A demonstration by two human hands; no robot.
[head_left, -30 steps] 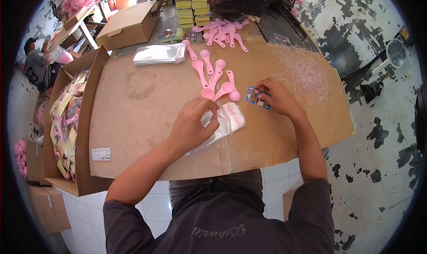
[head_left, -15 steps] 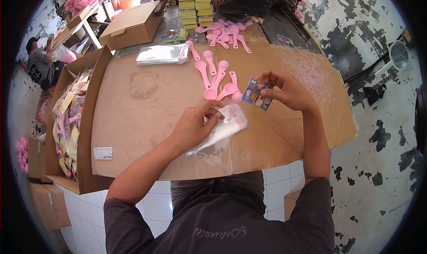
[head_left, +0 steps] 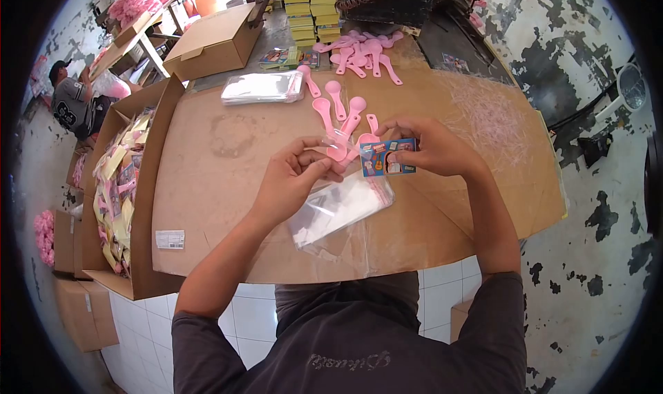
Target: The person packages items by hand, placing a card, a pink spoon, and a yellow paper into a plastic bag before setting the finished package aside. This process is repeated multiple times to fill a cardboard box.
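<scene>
My right hand [head_left: 442,149] pinches a small blue printed card [head_left: 375,161] above the cardboard-covered table. Just left of it, my left hand [head_left: 286,180] has its fingers closed on a clear plastic bag [head_left: 335,140], whose see-through edge reaches toward the card. Under my hands lie more clear plastic bags [head_left: 338,213] with a pinkish strip along one end. Several pink measuring scoops [head_left: 322,109] are spread just beyond my hands; some are partly hidden behind the bag and the card.
At the left stands a carton [head_left: 159,187] of filled packets. A stack of clear bags [head_left: 259,88] and a heap of pink scoops [head_left: 359,51] lie farther back. Behind are card stacks [head_left: 300,14] and a closed box [head_left: 210,42]. Another person [head_left: 72,104] sits at far left.
My left hand has lifted a clear bag off the pile on the table. My right hand has moved the card left toward the bag and turned it more level.
</scene>
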